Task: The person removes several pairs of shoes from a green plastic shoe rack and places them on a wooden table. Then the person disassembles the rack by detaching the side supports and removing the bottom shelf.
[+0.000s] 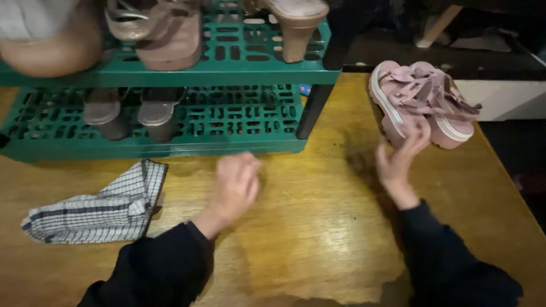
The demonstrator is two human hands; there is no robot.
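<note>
On the far left of the wooden table [318, 227] lies a crumpled checked cloth [96, 210], white with dark lines, just in front of a green plastic shoe rack [239, 122]. The rack's lower shelf carries a pair of dark heeled shoes [131, 113], and the upper shelf bears tan heeled sandals [227, 28] (partly cut off by the frame's top edge). Toward the middle, the left hand [236, 185] hovers above the bare table with its fingers curled loosely inward, holding nothing, near the rack's front edge and well apart from the cloth. Further right, the right hand [401, 159] reaches up with fingers spread, its fingertips touching the sole edge of a pair of pink strappy platform sandals [424, 102] that sit side by side by the table's far right edge. Both arms wear dark sleeves.
</note>
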